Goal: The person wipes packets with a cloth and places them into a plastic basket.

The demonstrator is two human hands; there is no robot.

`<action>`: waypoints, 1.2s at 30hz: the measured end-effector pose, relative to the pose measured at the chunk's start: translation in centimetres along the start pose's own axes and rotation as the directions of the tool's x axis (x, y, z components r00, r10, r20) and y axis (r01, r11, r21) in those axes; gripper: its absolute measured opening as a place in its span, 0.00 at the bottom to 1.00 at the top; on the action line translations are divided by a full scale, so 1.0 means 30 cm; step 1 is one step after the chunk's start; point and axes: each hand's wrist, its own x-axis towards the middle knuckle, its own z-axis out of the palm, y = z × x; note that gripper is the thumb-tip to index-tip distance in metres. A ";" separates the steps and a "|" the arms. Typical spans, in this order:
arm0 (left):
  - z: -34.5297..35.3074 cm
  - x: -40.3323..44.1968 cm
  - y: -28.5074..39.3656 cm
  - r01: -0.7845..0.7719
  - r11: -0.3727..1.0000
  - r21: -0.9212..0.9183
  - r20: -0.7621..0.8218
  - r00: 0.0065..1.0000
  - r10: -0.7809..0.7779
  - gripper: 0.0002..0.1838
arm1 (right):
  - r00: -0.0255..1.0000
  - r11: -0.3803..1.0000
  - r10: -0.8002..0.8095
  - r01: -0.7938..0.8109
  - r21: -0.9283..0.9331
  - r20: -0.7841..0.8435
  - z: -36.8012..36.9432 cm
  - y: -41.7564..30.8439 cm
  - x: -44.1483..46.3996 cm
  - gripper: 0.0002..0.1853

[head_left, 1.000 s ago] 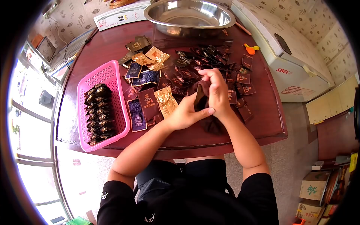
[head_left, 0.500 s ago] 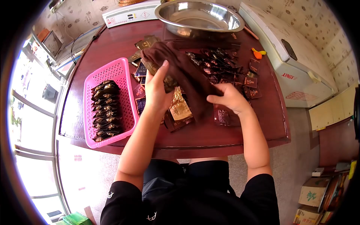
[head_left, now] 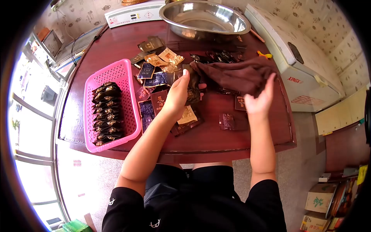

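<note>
Across this red worktop (head_left: 220,141), a brown cloth (head_left: 236,74) stretches by the right hand (head_left: 260,100), whose grip I can't tell; the left hand (head_left: 177,94) pinches a dark pouch (head_left: 193,94). Swept low, the cloth might scatter small loose packets (head_left: 240,103) beneath.

The plainest lettering is the brand XINGX, in red capitals on the front of the white freezer (head_left: 301,88) at the far right; a red block below it is too small to read. The upper cardboard box (head_left: 320,196) at the near right carries a green character, apparently 茶, while red print on the lower box (head_left: 315,223) is illegible. The white appliance (head_left: 141,14) at the far left shows a red diamond sign and tiny print. Characters on the maroon packet (head_left: 159,99) and blue packet (head_left: 146,112) cannot be made out.
</note>
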 end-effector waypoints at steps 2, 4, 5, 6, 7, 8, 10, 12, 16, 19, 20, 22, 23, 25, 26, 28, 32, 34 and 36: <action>-0.006 0.006 -0.020 0.008 1.000 0.006 0.002 1.000 -0.008 0.25 | 0.987 0.991 0.124 -0.117 -0.069 0.105 0.064 0.054 -0.057 0.19; 0.011 -0.009 -0.026 0.057 0.998 0.037 0.099 0.993 -0.060 0.27 | 0.917 0.814 -0.030 0.253 -0.522 0.398 0.091 0.118 -0.079 0.18; 0.034 -0.019 -0.039 0.068 0.994 -0.083 0.076 0.995 -0.061 0.31 | 0.735 0.361 0.007 0.630 -0.688 0.678 0.097 0.147 -0.089 0.17; 0.038 -0.022 -0.039 0.083 0.997 -0.002 -0.094 0.992 -0.082 0.35 | 0.521 -0.177 0.217 0.853 -0.492 0.825 0.101 0.168 -0.095 0.18; 0.041 -0.029 -0.035 0.055 0.998 -0.037 -0.032 0.998 -0.056 0.38 | 0.524 -0.178 0.214 0.851 -0.495 0.824 0.105 0.185 -0.101 0.18; 0.046 -0.037 -0.026 0.029 0.997 -0.074 0.028 0.999 -0.027 0.40 | 0.606 -0.083 0.227 0.792 -0.604 0.763 0.109 0.199 -0.106 0.19; 0.000 0.001 -0.072 0.012 0.999 0.046 0.033 0.999 -0.014 0.40 | 0.679 0.012 0.250 0.711 -0.703 0.690 0.099 0.209 -0.101 0.20; -0.005 0.007 -0.083 -0.010 0.986 0.166 0.051 0.999 0.001 0.40 | 0.650 -0.033 0.035 0.760 -0.649 0.759 0.077 0.211 -0.064 0.21; 0.037 -0.050 -0.030 0.037 0.961 0.274 0.180 0.980 -0.089 0.38 | 0.816 0.267 0.123 0.520 -0.811 0.564 0.055 0.193 -0.069 0.17; 0.044 -0.064 -0.010 0.105 0.935 0.339 0.276 0.939 -0.205 0.41 | 0.935 0.255 -0.145 0.353 -0.900 0.325 0.011 0.200 -0.026 0.12; 0.060 -0.075 -0.002 0.104 0.934 0.341 0.278 0.938 -0.206 0.41 | 0.952 0.234 -0.223 0.259 -0.937 0.208 -0.028 0.191 -0.002 0.13; 0.079 -0.081 0.011 0.066 0.992 0.110 0.350 0.931 -0.101 0.43 | 0.933 0.260 -0.285 0.294 -0.920 0.218 -0.034 0.138 0.016 0.13; 0.073 -0.068 0.008 0.037 0.998 0.044 0.345 0.937 -0.050 0.44 | 0.905 0.279 -0.329 0.367 -0.887 0.271 -0.028 0.126 0.016 0.12; 0.052 -0.048 -0.005 0.040 0.999 0.012 0.239 0.970 -0.041 0.45 | 0.825 0.222 -0.309 0.546 -0.807 0.473 0.026 0.122 -0.010 0.12; 0.038 -0.038 -0.017 0.045 0.999 -0.018 0.133 0.990 -0.042 0.45 | 0.708 0.171 -0.281 0.701 -0.693 0.648 0.058 0.121 -0.031 0.12; 0.026 -0.022 -0.037 0.021 0.996 -0.089 0.165 0.986 -0.006 0.45 | 0.586 -0.018 -0.004 0.810 -0.586 0.811 0.090 0.141 -0.080 0.09; 0.070 -0.051 -0.002 0.124 0.990 -0.064 0.093 0.989 -0.117 0.47 | 0.739 -0.144 -0.042 0.661 -0.736 0.672 0.090 0.175 -0.082 0.08; 0.034 -0.038 -0.006 0.102 0.995 0.014 0.199 0.975 -0.102 0.47 | 0.747 -0.232 -0.086 0.629 -0.742 0.660 0.083 0.170 -0.075 0.09; 0.048 -0.044 -0.012 0.093 0.994 -0.049 0.150 0.985 -0.085 0.46 | 0.756 -0.119 -0.027 0.647 -0.753 0.654 0.088 0.165 -0.087 0.10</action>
